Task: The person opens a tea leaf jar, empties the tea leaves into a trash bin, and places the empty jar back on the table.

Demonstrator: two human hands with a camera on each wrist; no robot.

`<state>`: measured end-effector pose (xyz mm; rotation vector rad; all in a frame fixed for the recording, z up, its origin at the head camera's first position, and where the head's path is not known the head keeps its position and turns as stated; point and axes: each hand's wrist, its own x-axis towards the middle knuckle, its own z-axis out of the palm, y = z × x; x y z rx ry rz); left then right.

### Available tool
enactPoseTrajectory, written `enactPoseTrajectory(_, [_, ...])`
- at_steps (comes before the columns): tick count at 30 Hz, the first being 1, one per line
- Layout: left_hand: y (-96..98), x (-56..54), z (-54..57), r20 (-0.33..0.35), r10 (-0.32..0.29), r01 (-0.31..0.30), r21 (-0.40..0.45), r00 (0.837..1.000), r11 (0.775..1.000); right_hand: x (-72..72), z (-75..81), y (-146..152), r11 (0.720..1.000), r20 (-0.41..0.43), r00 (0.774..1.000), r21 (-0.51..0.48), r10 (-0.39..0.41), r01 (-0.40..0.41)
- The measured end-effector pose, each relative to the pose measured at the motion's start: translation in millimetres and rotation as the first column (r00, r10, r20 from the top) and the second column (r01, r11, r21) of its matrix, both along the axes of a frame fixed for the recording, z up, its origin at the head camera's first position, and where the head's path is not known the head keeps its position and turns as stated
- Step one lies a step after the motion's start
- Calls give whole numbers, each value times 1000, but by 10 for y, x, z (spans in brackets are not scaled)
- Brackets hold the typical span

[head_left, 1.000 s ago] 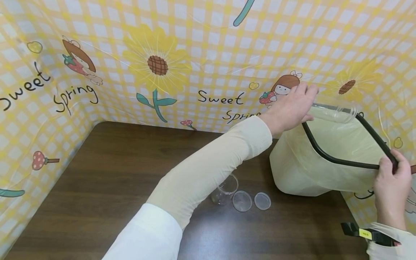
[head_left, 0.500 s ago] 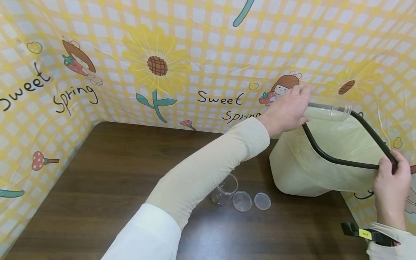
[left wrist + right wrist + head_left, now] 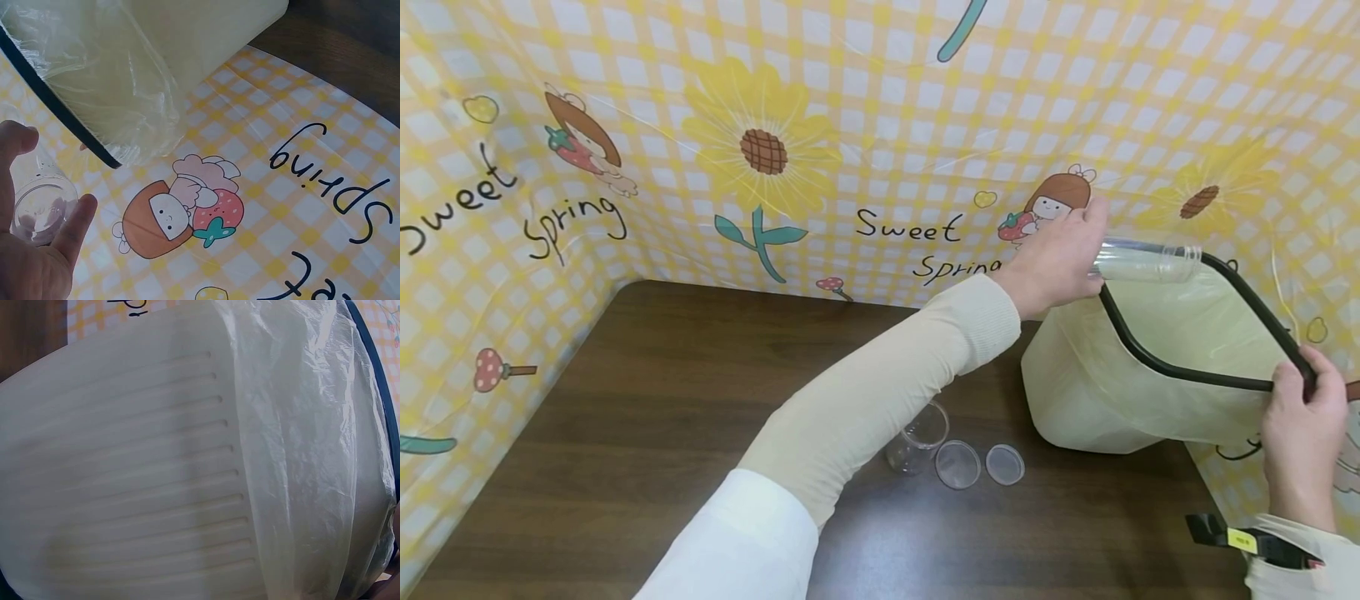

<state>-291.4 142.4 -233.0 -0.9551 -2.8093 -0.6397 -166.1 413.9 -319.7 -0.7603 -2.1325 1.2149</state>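
Observation:
My left hand (image 3: pixel 1060 258) grips a clear plastic jar (image 3: pixel 1150 260) by its base end, lying on its side over the back left of a trash bin (image 3: pixel 1086 392). In the left wrist view the thumb and fingers stand around the jar's round bottom (image 3: pixel 40 212). A thin pale bag lines the bin and folds over its black rim (image 3: pixel 1187 375). With its fingers over the bin's front right corner, my right hand (image 3: pixel 1303 433) holds the rim. The right wrist view shows mostly the bin's ribbed white side (image 3: pixel 144 469) and the bag's folded edge (image 3: pixel 294 444).
Another clear jar (image 3: pixel 913 454) stands upright on the dark wooden table (image 3: pixel 700 400), partly behind my left forearm. Two round clear lids, one larger (image 3: pixel 958 464) and one smaller (image 3: pixel 1005 464), lie beside it. A yellow checked sheet (image 3: pixel 880 150) walls the table's back and sides.
My left hand has drawn the jar a little to the left over the bin's back edge. The right hand and the bin stay almost where they were.

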Motion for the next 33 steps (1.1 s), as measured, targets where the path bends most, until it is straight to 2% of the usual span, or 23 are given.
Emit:
enactPoseTrajectory(10, [-10,1,-37,48,35,-37,37,998,999,1,8,-8,1000,13,1000,1,3,-3])
enactPoseTrajectory(18, [-3,9,-67,90,29,-32,35,996,999,9,-5,-5,1000,16,1000,8,5,-6])
enactPoseTrajectory(27, [-48,-15,-98,93,17,-21,44,996,999,10,20,-9,1000,17,1000,23,4,-4])
enactPoseTrajectory(33, [-76,-19,-126,61,8,-7,-5,998,1000,23,6,-3,999,42,999,27,16,-17])
